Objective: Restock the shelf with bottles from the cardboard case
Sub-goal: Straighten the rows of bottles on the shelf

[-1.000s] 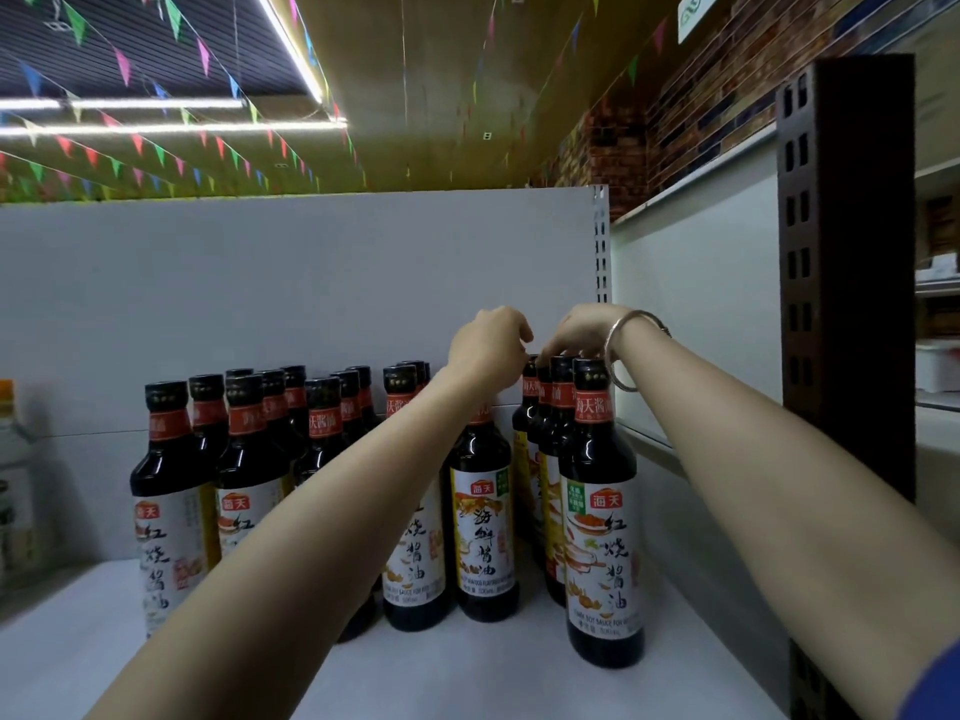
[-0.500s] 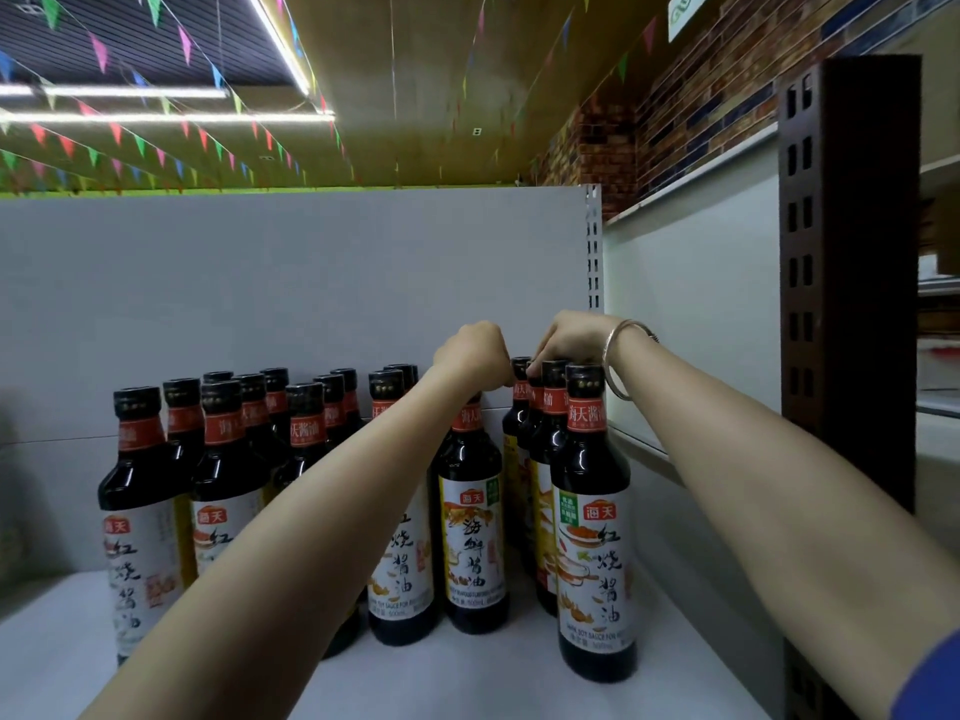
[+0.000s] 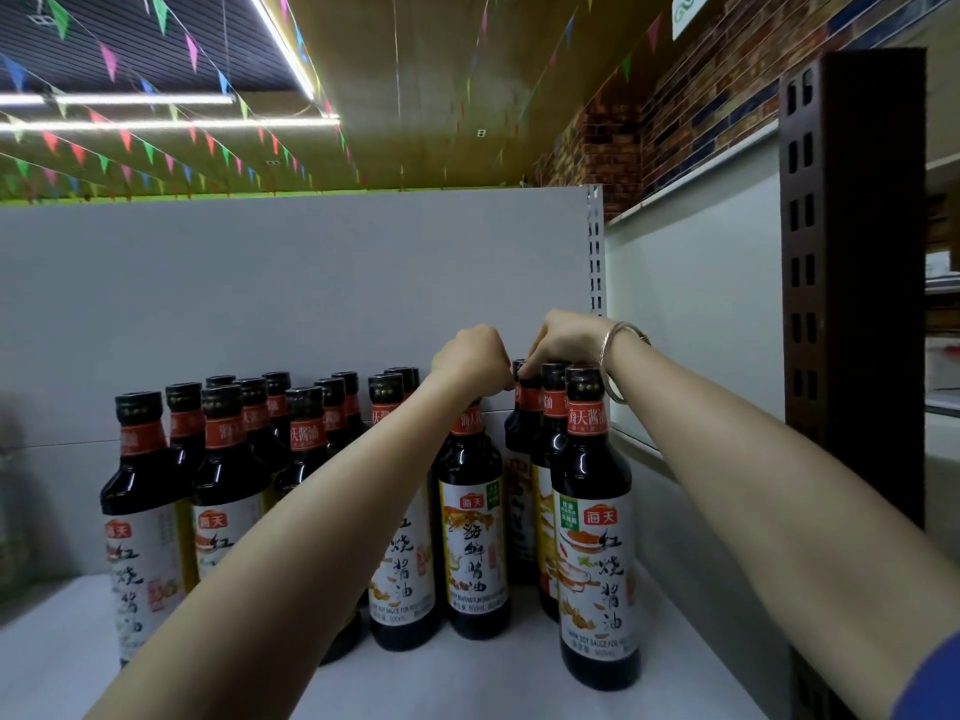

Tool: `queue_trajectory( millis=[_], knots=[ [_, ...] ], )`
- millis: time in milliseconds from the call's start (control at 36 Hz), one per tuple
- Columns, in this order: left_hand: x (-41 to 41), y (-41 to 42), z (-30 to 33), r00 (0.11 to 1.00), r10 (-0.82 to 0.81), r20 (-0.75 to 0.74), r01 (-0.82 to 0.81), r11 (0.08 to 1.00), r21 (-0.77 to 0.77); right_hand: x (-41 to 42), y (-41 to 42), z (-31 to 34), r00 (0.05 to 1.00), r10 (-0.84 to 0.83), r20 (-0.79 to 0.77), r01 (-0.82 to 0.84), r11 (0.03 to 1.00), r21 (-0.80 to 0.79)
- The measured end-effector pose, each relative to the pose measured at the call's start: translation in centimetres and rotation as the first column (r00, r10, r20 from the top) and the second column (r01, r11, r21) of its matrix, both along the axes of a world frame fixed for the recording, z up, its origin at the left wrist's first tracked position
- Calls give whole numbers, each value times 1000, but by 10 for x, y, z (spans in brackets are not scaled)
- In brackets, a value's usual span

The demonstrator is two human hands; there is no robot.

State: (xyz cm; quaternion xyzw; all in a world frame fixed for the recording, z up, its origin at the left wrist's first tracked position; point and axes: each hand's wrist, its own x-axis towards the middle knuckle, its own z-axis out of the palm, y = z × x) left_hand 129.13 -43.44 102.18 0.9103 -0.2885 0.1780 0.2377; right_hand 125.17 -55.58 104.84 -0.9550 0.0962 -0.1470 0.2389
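A white shelf with a grey back panel is carrying rows of dark soy sauce bottles. The left hand is closing over the cap of a yellow-labelled bottle; the right hand, wearing a bracelet, is pinching the cap of a far bottle at the right.

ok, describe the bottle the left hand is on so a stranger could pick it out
Start at the dark brown slotted upright on the right of the white shelf, then go left past the nearest front bottle. The next front-row bottle stands under the closed left hand. Its label is yellow, with a shrimp; the neighbours' labels are white.
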Motion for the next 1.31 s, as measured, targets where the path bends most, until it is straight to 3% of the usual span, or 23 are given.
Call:
queue_trajectory(
  millis=[583, 861, 1083, 1306],
  knots=[
    [-3, 3, -4, 997, -45, 68, 48, 997, -53, -3, 6, -2, 998, -42, -45, 40, 998, -43],
    [-21, 9, -2, 958, -144, 248, 198, 958, -208, -24, 2, 15, 1000, -14, -25, 14, 1000, 21],
    [-28, 19, -15, 964, -170, 205, 196, 974, -116, -41, 11, 11, 981, -55, -184, 32, 991, -129],
    [-20, 31, -25, 971, -200, 130, 219, 963, -157, -46, 17, 5, 995, -11, -101, -6, 986, -169]
  ],
)
